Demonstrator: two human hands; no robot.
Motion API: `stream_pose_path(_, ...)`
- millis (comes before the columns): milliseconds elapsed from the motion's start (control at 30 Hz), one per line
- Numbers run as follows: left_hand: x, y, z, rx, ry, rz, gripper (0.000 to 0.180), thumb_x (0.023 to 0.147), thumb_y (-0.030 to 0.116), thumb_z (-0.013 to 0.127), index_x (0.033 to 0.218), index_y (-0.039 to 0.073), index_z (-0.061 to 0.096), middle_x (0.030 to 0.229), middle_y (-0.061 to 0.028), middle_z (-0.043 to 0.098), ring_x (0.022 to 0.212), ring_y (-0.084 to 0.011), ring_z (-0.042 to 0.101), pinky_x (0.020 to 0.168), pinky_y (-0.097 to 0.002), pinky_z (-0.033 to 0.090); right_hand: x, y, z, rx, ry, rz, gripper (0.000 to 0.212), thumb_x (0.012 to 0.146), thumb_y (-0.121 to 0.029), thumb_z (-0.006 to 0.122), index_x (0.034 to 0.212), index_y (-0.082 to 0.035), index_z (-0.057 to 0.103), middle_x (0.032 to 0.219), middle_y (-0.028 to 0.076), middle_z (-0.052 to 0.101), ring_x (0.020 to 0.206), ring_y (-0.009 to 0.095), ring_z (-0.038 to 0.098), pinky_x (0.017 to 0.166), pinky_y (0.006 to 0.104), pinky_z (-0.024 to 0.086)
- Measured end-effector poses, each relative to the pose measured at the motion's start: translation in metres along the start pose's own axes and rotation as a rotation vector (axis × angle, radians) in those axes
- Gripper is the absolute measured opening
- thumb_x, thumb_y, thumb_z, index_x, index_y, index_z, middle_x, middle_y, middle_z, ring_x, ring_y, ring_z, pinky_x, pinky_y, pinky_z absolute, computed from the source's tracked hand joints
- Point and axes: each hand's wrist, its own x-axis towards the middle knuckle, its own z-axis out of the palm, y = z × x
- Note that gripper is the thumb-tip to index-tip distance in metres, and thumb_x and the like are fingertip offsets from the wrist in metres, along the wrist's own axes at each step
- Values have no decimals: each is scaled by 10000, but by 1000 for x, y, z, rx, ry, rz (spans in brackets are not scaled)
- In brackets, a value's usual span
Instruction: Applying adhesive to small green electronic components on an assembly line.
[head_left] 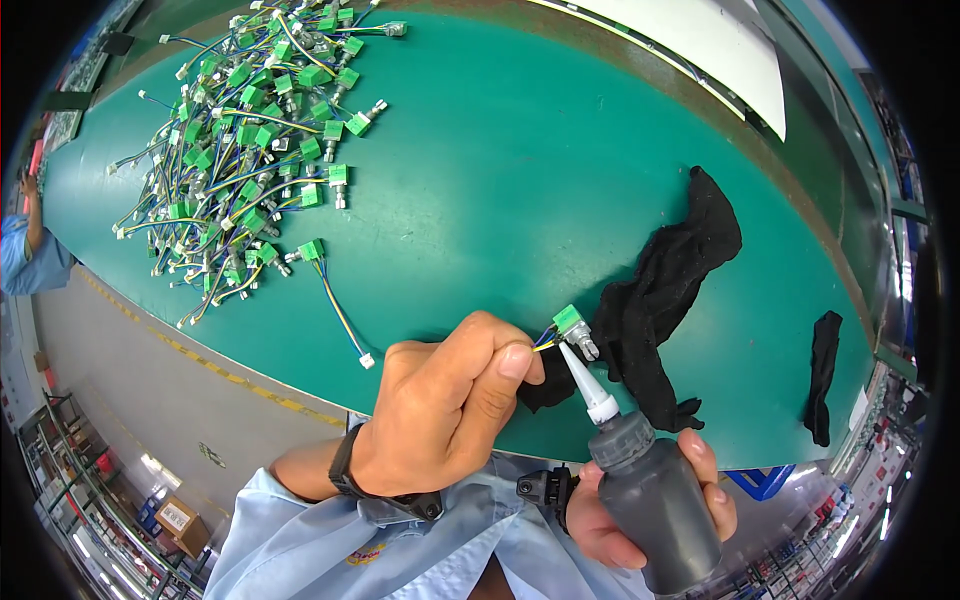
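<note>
My left hand [445,400] pinches the thin coloured wires of a green potentiometer [570,322], whose metal shaft points down to the right. In my right hand [705,490] is a dark squeeze bottle [655,500] with a white tapered nozzle [588,383]. The nozzle tip is at the wire side of the potentiometer; whether it touches cannot be made out. A wrinkled black cloth [655,290] lies just beyond the bottle, partly behind the nozzle. The free end of the wires is hidden by my left hand.
A large heap of wired green potentiometers [250,150] covers the table's left part. One single potentiometer [312,250] lies apart, its wire toward me. A black cloth strip [823,375] rests on the green table [480,180] at right. Another person's arm [35,220] shows far left.
</note>
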Motion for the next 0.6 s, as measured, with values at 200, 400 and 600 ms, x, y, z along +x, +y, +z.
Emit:
stream_pose_path(200,-1,-1,1,-1,12,-8,291,1039,149,421,832,-2,559,577,-2,572,381,-68,488,371,-229,336,1,-3,0,10,-19,19,555,1015,-405,309,1270,86,357,1256,208,358,930,343,620,799,395,501)
stream_pose_path(400,-1,0,0,-5,9,-11,296,1040,155,422,830,-2,560,562,-2,565,380,-67,486,370,-230,335,4,-6,1,19,-37,36,568,1015,-419,289,1247,91,380,1240,208,377,910,338,627,791,398,506)
stream_pose_path(600,0,1,-1,-19,-9,-32,302,1042,163,420,829,1,561,539,1,551,380,-66,485,372,-230,334,6,-4,1,4,-67,8,575,1016,-421,280,1240,98,385,1239,211,378,911,338,629,791,398,508)
